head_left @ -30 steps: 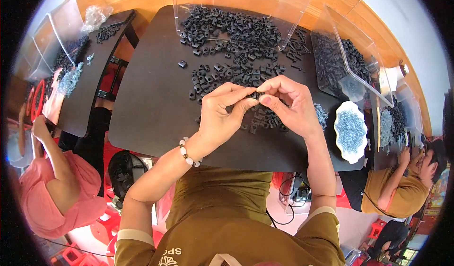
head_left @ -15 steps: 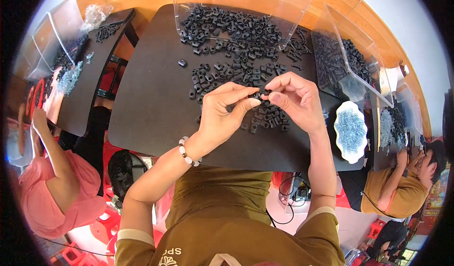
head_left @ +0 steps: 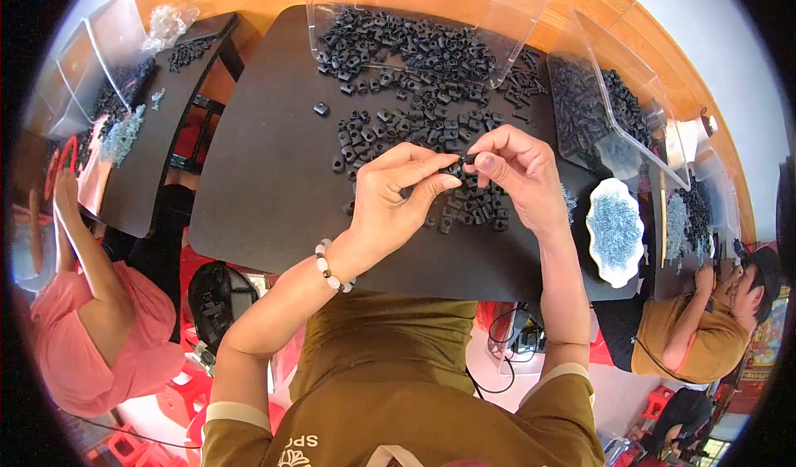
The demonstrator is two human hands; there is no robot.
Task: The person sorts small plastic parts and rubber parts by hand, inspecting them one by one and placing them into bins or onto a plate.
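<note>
Above the near part of the dark table, my left hand (head_left: 388, 195) pinches a small black plastic part (head_left: 453, 168), like a cord-lock body, between thumb and fingertips. My right hand (head_left: 527, 181) meets it from the right, thumb and forefinger closed on a smaller black piece (head_left: 470, 159). The two pieces touch or nearly touch; the fingertips hide how they fit. Beneath and beyond my hands lie many loose black parts with holes (head_left: 431, 123). To the right of my right hand stands a scalloped white dish (head_left: 614, 233) of tiny silvery-blue pieces, seemingly springs.
A clear bin (head_left: 398, 40) spills black parts at the table's (head_left: 257, 152) far side. Another clear bin (head_left: 593, 106) of black pieces stands at the right. Thin black pegs (head_left: 522, 81) lie between them. Co-workers sit at side tables, one in pink (head_left: 108, 326), one in brown (head_left: 692, 334).
My right fingertips have shifted slightly, and the black piece between them shows more plainly. My left hand has barely moved. At the left, the co-worker's arm has lifted a little.
</note>
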